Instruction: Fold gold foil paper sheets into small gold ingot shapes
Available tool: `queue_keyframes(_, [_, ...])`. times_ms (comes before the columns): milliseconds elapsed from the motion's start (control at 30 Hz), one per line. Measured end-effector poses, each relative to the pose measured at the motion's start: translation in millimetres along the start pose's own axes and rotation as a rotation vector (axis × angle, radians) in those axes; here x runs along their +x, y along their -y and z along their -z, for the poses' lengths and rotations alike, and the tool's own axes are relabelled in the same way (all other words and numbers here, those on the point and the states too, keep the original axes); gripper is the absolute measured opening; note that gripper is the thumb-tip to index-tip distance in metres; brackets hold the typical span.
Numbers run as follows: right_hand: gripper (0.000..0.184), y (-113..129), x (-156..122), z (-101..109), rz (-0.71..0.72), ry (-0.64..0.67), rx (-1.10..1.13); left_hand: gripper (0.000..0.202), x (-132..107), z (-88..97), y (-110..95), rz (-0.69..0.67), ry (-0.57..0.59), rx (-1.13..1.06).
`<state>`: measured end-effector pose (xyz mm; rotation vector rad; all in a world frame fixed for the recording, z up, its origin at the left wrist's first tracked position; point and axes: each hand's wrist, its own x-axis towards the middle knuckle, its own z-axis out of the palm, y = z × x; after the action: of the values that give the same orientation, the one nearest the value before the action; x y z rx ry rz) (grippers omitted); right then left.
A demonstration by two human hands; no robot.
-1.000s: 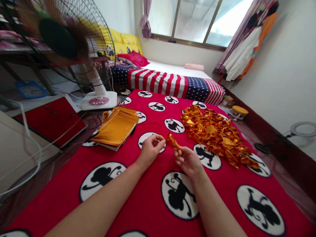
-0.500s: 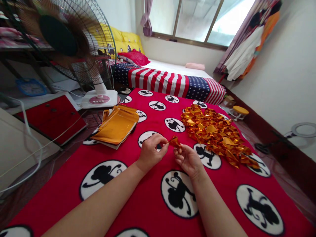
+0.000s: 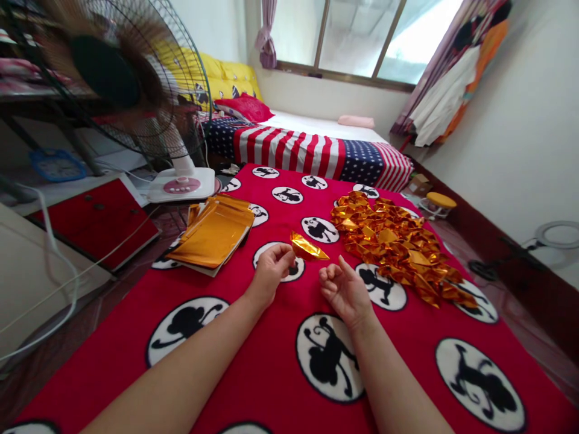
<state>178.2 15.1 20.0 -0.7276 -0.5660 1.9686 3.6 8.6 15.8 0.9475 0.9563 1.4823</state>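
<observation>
In the head view my left hand (image 3: 270, 274) pinches one end of a folded piece of gold foil paper (image 3: 311, 247). The boat-shaped piece points to the right, its shiny side catching the light. My right hand (image 3: 346, 292) stands just right of and below it, apart from the foil. Its palm faces inward, the thumb raised away from loosely curled fingers, and nothing shows in it. A heap of folded gold foil pieces (image 3: 393, 241) lies beyond my right hand. Flat gold foil sheets (image 3: 210, 235) are stacked at the left.
A red blanket (image 3: 253, 355) with round monkey prints covers the surface under my hands. A running fan (image 3: 181, 181) stands at the left. Behind are a bed with a striped cover (image 3: 289, 147) and a yellow stool (image 3: 441, 201) at the right.
My right hand has let go of the foil piece, its thumb now raised. My left hand has moved slightly left, and the piece has turned to show its long shiny side.
</observation>
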Motion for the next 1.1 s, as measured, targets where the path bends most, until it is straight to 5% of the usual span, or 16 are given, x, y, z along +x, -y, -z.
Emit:
queue_keyframes(167, [0.035, -4.6, 0.6, -4.9, 0.062, -0.053, -0.013, 0.031, 5.6, 5.1, -3.7, 0.295, -0.029, -0.429])
queue_keyframes(367, [0.031, -15.7, 0.7, -8.4, 0.203, -0.094, -0.110, 0.011, 8.6, 6.5, -8.0, 0.425, -0.142, -0.525])
queue_keyframes(533, [0.021, -28.5, 1.5, -12.1, 0.350, -0.082, -0.349, 0.008, 11.0, 7.2, -5.8, 0.425, -0.134, -0.535])
queue_keyframes(800, [0.015, -34.6, 2.2, -20.9, 0.630, -0.209, -0.589, 0.034, 5.0, -1.6, -0.7, 0.337, -0.077, -0.315])
queue_keyframes(1100, [0.016, -33.3, 3.8, -16.5, 0.690, -0.316, -0.602, 0.040, -0.9, -9.7, 7.2, 0.231, -0.031, -0.119])
